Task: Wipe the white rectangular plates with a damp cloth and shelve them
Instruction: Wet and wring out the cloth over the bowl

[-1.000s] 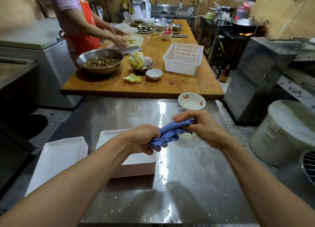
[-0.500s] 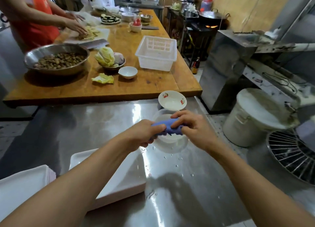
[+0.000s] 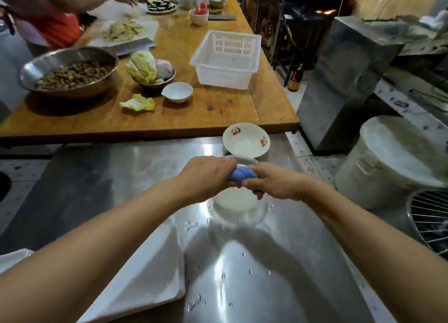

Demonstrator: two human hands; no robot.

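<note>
In the head view, a blue cloth (image 3: 241,176) is held twisted between the left hand (image 3: 206,178) and the right hand (image 3: 274,183), with the fingers of both curled tightly round its ends. Its long axis runs left to right between the two fists, above a clear bowl of water (image 3: 238,207) standing on the steel desk (image 3: 278,274). The step is judged to be wringing, so that the cloth is left damp rather than dripping.

The white rectangular plates (image 3: 148,274) lie stacked on the desk down and to the left of the fists, under the left forearm, so the left hand is the nearer one. A second stack (image 3: 14,258) is glimpsed at the left edge. No shelf can be made out.

Water droplets (image 3: 194,303) are scattered on the desk between bowl and plates. Just behind the clear bowl a cherry-patterned bowl (image 3: 246,140) is seen; neither stands in the path toward the plates. Beyond, a wooden desk (image 3: 218,114) carries food, a white basket (image 3: 226,59) and another person's work.
</note>
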